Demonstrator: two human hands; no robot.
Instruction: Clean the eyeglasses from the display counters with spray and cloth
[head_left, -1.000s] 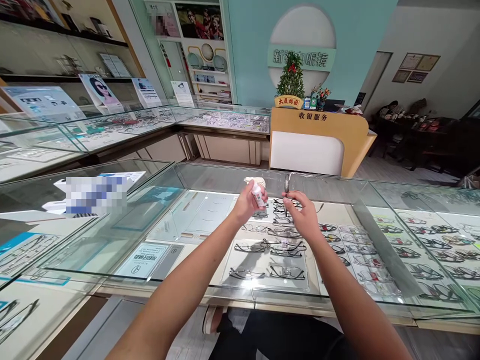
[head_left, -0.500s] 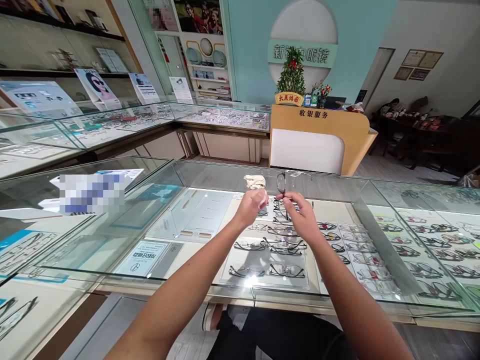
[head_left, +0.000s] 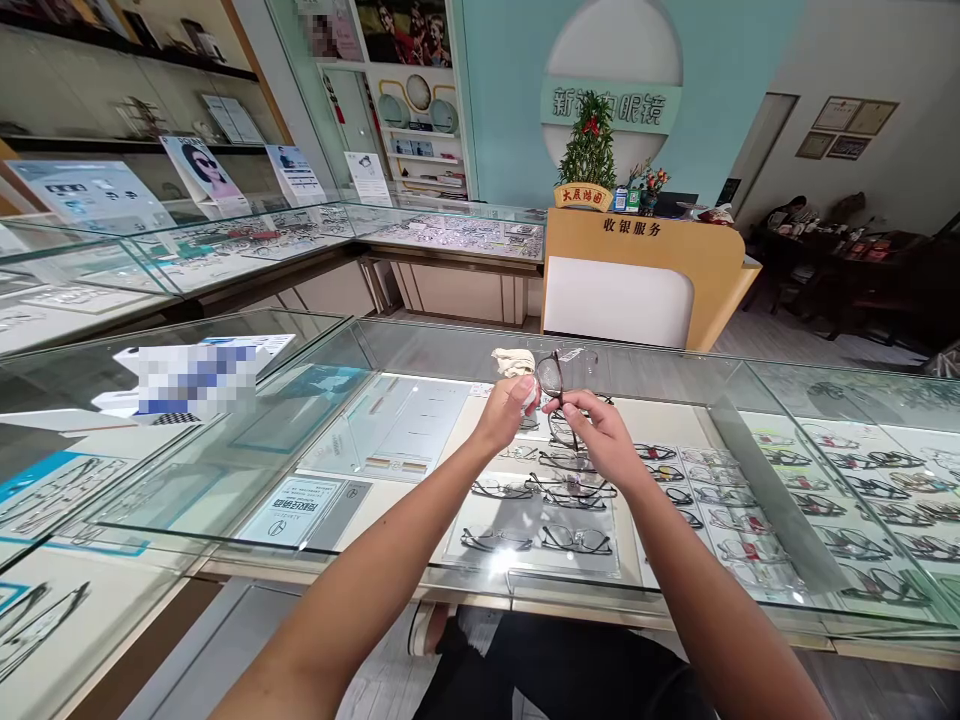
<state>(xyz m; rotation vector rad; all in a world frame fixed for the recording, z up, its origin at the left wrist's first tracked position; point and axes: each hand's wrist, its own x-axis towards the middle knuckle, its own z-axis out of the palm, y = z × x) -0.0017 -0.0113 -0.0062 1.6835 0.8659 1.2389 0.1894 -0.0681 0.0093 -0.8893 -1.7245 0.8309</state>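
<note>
My right hand (head_left: 596, 430) pinches a pair of dark-rimmed eyeglasses (head_left: 559, 397) near the middle of the frame. The glasses are held upright on end above the glass counter, one lens over the other. Close on their left, my left hand (head_left: 507, 412) is closed around a small white object (head_left: 531, 394), mostly hidden by the fingers; I cannot make out its kind. A crumpled cream cloth (head_left: 513, 361) shows just beyond the left hand. Whether that hand touches the cloth cannot be told.
Under the glass counter top (head_left: 420, 340) lie rows of eyeglasses (head_left: 576, 540) and a grey-blue booklet (head_left: 296, 512). Blurred papers (head_left: 210, 375) rest on the counter at left. Across the aisle stand a wooden cashier desk (head_left: 645, 245) and more glass display cases (head_left: 442, 235).
The eyeglasses have moved left toward my left hand and turned, so the upper lens faces me more. My left hand keeps its closed grip.
</note>
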